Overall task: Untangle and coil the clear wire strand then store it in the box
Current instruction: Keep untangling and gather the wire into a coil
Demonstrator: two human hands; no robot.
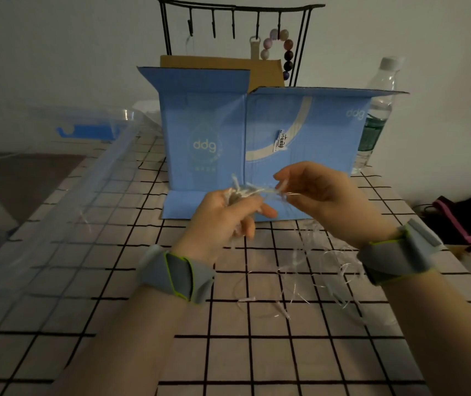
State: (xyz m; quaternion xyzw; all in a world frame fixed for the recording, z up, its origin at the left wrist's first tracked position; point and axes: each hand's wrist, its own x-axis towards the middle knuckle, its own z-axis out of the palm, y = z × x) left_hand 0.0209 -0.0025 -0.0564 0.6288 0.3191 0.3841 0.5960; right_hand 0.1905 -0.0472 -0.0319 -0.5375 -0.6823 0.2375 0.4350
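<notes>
A clear wire strand (252,191) stretches between both hands, just in front of the open blue cardboard box (300,132). My left hand (222,221) is closed on a small bundle of the strand. My right hand (323,192) pinches the strand's other part between thumb and fingers. More of the clear wire (323,270) trails down in loose tangled loops onto the checked tablecloth below my right wrist. The box stands upright with its flaps open; its inside is hidden from here.
A large clear plastic bin (65,201) lies along the left of the table. Behind the box stands a black hook rack (234,12) with a bead bracelet, and a plastic water bottle (377,115) at the right. Dark bags lie off the table's right edge.
</notes>
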